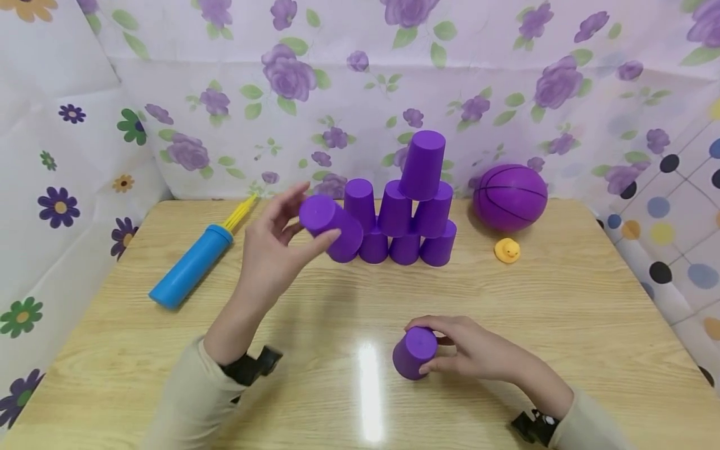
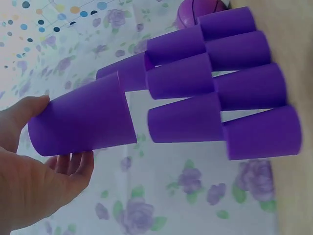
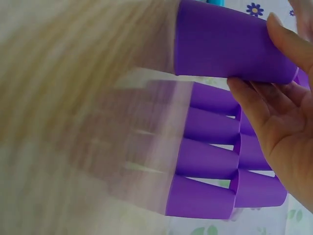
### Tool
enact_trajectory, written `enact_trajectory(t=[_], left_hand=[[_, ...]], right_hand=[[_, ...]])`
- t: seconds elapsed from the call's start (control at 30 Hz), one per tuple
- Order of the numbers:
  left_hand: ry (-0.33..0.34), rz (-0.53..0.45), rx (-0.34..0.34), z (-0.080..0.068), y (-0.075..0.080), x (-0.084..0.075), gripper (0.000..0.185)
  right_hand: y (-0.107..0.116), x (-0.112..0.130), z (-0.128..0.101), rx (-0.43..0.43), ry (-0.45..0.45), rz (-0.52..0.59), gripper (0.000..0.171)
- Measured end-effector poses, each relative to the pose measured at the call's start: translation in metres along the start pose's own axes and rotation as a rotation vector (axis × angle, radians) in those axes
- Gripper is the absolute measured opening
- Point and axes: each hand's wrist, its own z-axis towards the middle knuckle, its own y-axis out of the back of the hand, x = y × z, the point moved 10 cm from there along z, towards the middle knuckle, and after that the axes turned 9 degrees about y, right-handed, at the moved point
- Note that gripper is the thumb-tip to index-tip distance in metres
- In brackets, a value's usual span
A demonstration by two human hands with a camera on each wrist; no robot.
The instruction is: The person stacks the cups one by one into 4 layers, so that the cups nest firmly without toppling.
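In the head view, my left hand (image 1: 275, 250) holds a purple cup (image 1: 339, 226) between thumb and fingers. The cup is raised, base up and tilted, overlapping the left side of a stack of purple cups (image 1: 395, 209). The left wrist view shows the held cup (image 2: 83, 117) apart from the stack. Upside-down cups form its rows: several below, three above, and a single top cup (image 1: 423, 165) toward the right. Nearer the front, my right hand (image 1: 475, 350) grips another purple cup (image 1: 413, 355) from its right side, mouth down at the tabletop.
On the wooden table (image 1: 506, 300), a blue pump (image 1: 194, 265) with yellow sticks (image 1: 240, 212) lies at left. A purple basketball (image 1: 510, 197) and a yellow rubber duck (image 1: 507, 250) sit right of the stack. Flowered cloth (image 1: 225, 94) hangs behind.
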Motion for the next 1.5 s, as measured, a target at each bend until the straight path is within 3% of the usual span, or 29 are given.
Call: enact_trajectory(t=[0.17,0.43,0.73,1.13,1.5], left_hand=[[-0.091,-0.04,-0.054,0.013,-0.011,-0.032,0.056],[-0.18,-0.098,-0.084,0.042,-0.026,-0.046,0.048],[-0.181,-0.115,-0.09,0.066,-0.036,-0.034,0.047],[-0.197,0.004,-0.066,0.077,-0.051,-0.029,0.049],[-0.164,0.011,-0.044,0.086,-0.058,-0.028,0.051]], right_hand=[[0.004,0.002,-0.004,-0.043,0.001,-0.004,0.049],[0.002,-0.002,-0.006,-0.045,-0.055,-0.013,0.049],[0.001,-0.003,-0.006,-0.039,-0.053,-0.011,0.049],[0.001,-0.002,-0.007,-0.043,-0.027,-0.024,0.049],[0.002,-0.002,-0.008,-0.05,-0.019,-0.007,0.05]])
